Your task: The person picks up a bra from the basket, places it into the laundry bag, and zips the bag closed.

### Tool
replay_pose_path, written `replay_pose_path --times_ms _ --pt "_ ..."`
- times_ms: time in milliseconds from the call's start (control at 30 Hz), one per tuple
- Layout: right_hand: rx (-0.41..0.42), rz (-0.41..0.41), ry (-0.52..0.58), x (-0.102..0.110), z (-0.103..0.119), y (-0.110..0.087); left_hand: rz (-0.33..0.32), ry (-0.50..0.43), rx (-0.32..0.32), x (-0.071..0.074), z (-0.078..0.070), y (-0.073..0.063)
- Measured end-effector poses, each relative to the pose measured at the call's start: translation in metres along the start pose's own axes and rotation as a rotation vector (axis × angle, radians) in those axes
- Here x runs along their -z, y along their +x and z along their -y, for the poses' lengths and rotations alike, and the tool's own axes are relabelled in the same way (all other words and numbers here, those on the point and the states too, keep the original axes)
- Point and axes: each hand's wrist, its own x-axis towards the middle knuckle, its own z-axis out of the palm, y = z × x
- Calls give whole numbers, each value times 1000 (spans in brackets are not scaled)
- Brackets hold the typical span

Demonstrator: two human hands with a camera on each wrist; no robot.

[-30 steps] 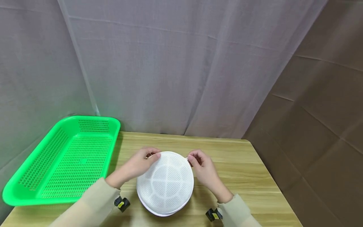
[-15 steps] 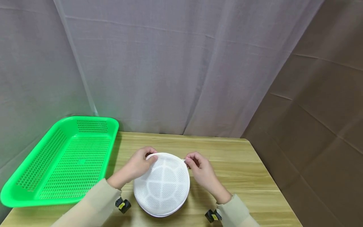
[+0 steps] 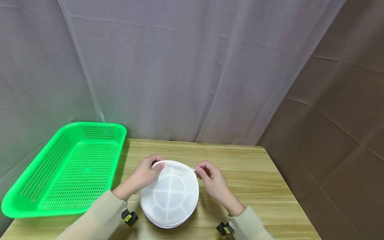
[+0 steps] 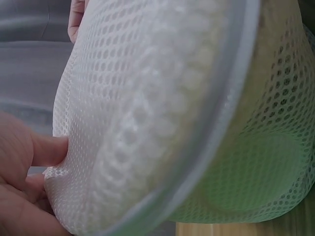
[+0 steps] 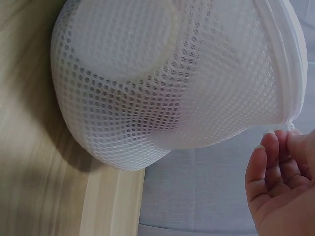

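A round white mesh laundry bag point(image 3: 169, 196) stands on the table in front of me, its ribbed circular top facing up and slightly tilted. My left hand point(image 3: 146, 174) pinches the top edge at the far left, thumb on the mesh; in the left wrist view that hand point(image 4: 24, 182) bunches the mesh. At the far right of the rim, my right hand point(image 3: 212, 176) pinches a small tab. The right wrist view has the right hand point(image 5: 280, 187) at the end of a white zipper band point(image 5: 286, 64). Fingertips partly hide the tab. A pale round patch shows through the mesh.
A green perforated plastic basket point(image 3: 121, 160) stands at the left of the wooden table point(image 3: 252, 186). Behind the table hangs a grey curtain point(image 3: 150, 76), and a brown cloth point(image 3: 330, 133) hangs on the right.
The bag and my left hand have shifted a little to the left, and the bag's top has tilted slightly. My right hand has moved slightly left, still pinching at the rim.
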Motion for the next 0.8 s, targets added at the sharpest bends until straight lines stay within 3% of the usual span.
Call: replay_pose_path --times_ms 233,667,800 --pt "3 13 -6 0 -1 -1 -2 -59 50 1 4 0" --pt "-43 20 -19 0 -2 -2 -49 -74 88 2 8 0" --pt "-65 14 -38 -1 10 -4 -53 -72 105 3 10 0"
